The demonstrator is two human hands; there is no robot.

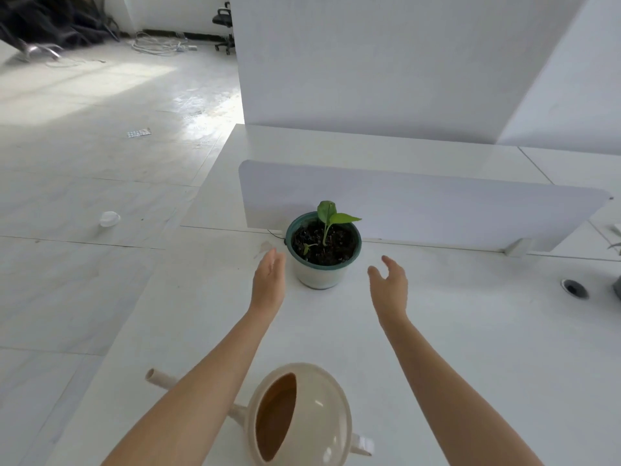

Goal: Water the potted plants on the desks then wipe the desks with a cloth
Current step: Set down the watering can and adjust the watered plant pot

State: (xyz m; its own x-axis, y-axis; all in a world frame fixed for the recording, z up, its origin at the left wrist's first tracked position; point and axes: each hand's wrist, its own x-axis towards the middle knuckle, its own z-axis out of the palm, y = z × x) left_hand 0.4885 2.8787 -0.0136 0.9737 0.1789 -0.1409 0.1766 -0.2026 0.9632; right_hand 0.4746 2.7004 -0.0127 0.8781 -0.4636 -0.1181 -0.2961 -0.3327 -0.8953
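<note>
white green-rimmed pot (319,275), small green seedling (331,218)

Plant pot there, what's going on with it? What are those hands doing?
A person holds both hands open beside the potted plant on the white desk, the left hand on one side and the right hand on the other. Neither grips it. The beige watering can stands on the desk nearer the person, and nobody holds it.

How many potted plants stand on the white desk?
1 for certain: the green-leaved plant in a white, green-rimmed pot, between the left hand and the right hand, before the white divider. A grey shape cut off at the right edge may be another.
</note>
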